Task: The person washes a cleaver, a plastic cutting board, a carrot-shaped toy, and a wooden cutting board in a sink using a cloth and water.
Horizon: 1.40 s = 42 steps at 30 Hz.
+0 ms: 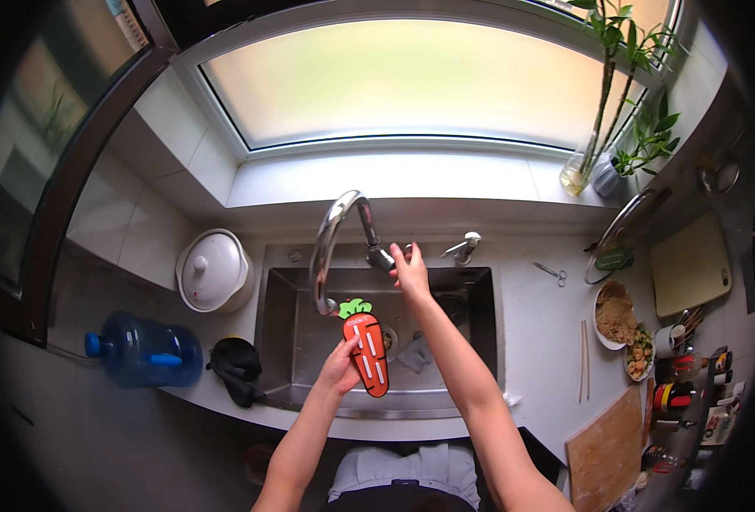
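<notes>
My left hand (342, 368) holds a flat carrot-shaped pad (370, 358) by its left edge, thumb on its face. The pad is orange with white strips, black edging, some writing and a green leafy top. It is above the stainless steel sink (288, 333), and its top is just below the mouth of the curved chrome faucet (326, 249). My right hand (409, 272) is at the base of that faucet, its fingers around the handle, which they mostly hide. Behind the pad, the drain (387, 338) is partly covered. A grey cloth (416, 353) lies on the sink floor. I cannot make out running water.
Left of the sink are a lidded white pot (214, 272), a black cloth (235, 368) and a blue water jug (150, 351). To the right lie scissors (551, 274), chopsticks (583, 361), bowls of food (614, 317) and a wooden board (608, 448). A second tap (464, 248) stands behind the sink.
</notes>
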Tool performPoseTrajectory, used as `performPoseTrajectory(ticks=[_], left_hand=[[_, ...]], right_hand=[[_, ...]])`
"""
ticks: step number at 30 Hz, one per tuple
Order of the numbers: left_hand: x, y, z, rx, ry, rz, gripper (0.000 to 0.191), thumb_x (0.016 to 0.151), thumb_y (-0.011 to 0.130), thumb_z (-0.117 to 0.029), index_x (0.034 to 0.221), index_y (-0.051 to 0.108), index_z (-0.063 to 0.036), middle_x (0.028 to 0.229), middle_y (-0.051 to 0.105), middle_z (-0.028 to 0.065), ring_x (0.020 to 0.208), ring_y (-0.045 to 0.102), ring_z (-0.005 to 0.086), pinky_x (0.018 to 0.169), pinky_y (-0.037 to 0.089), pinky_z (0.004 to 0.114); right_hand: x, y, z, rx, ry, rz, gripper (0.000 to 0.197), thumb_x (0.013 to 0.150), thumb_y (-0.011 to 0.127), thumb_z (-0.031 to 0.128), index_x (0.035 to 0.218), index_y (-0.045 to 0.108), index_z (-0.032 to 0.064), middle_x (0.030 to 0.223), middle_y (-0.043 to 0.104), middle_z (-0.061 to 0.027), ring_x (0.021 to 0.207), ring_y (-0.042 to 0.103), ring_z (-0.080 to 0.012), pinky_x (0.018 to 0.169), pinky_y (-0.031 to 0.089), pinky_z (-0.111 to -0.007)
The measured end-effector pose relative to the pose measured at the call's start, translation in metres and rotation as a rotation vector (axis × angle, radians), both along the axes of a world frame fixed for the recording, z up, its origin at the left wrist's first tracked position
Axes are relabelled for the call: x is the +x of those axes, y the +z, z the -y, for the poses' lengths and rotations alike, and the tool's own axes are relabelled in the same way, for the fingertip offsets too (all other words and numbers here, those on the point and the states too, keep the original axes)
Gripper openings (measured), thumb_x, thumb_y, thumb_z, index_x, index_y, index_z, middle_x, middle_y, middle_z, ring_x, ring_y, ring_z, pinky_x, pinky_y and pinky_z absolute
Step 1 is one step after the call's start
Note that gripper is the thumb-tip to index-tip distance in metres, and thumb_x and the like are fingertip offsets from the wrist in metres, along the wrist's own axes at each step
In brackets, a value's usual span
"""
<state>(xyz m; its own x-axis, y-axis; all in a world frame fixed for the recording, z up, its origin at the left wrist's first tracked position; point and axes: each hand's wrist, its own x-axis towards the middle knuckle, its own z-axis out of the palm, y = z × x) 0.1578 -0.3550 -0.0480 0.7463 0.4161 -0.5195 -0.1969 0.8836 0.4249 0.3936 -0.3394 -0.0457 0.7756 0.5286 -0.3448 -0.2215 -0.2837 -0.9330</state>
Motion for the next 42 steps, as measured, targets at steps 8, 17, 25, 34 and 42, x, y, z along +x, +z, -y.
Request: performPoseTrajectory(ticks=[8, 17, 25, 34, 42], left_hand=[[-0.006, 0.001, -0.017, 0.023, -0.019, 0.047, 0.031, 0.099, 0.049, -0.016, 0.129, 0.048, -0.0071, 0.122, 0.059, 0.0110, 0.112, 0.059, 0.0289, 0.098, 0.049, 0.047], [0.001, -0.012, -0.013, 0.033, 0.064, 0.012, 0.034, 0.099, 0.050, -0.015, 0.131, 0.047, -0.0069, 0.124, 0.059, 0.0101, 0.113, 0.058, 0.0258, 0.099, 0.047, 0.045], [0.019, -0.051, -0.029, 0.141, 0.174, 0.000, 0.038, 0.096, 0.057, -0.018, 0.130, 0.048, -0.0049, 0.125, 0.059, 0.0131, 0.113, 0.059, 0.0277, 0.099, 0.048, 0.044], [0.037, -0.045, -0.039, 0.315, 0.191, -0.062, 0.031, 0.094, 0.059, -0.011, 0.123, 0.052, -0.0030, 0.116, 0.063, 0.0145, 0.106, 0.062, 0.0279, 0.095, 0.051, 0.043], [0.048, -0.084, -0.059, 0.196, 0.512, -0.412, 0.031, 0.094, 0.063, -0.029, 0.109, 0.058, -0.0023, 0.105, 0.065, 0.0103, 0.089, 0.066, 0.0229, 0.080, 0.058, 0.040]], right_hand=[[0.003, -0.046, -0.029, -0.047, -0.144, 0.082, 0.027, 0.095, 0.042, 0.021, 0.110, 0.045, -0.0020, 0.093, 0.066, -0.0159, 0.051, 0.061, -0.0179, 0.041, 0.049, -0.031], [0.000, -0.032, -0.019, -0.015, -0.131, 0.021, 0.040, 0.098, 0.046, 0.029, 0.124, 0.043, -0.0017, 0.105, 0.063, -0.0164, 0.060, 0.063, -0.0164, 0.047, 0.051, -0.029], [-0.055, -0.081, 0.069, 0.035, 0.362, -0.107, 0.043, 0.098, 0.052, 0.034, 0.125, 0.058, 0.0022, 0.109, 0.067, -0.0098, 0.098, 0.063, -0.0170, 0.090, 0.048, -0.031], [-0.096, -0.102, 0.112, 0.063, 0.306, -0.096, 0.027, 0.093, 0.061, 0.025, 0.105, 0.067, 0.0013, 0.087, 0.069, -0.0059, 0.082, 0.062, -0.0106, 0.077, 0.049, -0.028], [-0.091, -0.095, 0.116, 0.048, 0.394, -0.101, 0.024, 0.096, 0.060, 0.022, 0.096, 0.066, -0.0013, 0.081, 0.062, 0.0009, 0.079, 0.053, -0.0053, 0.073, 0.046, -0.023]])
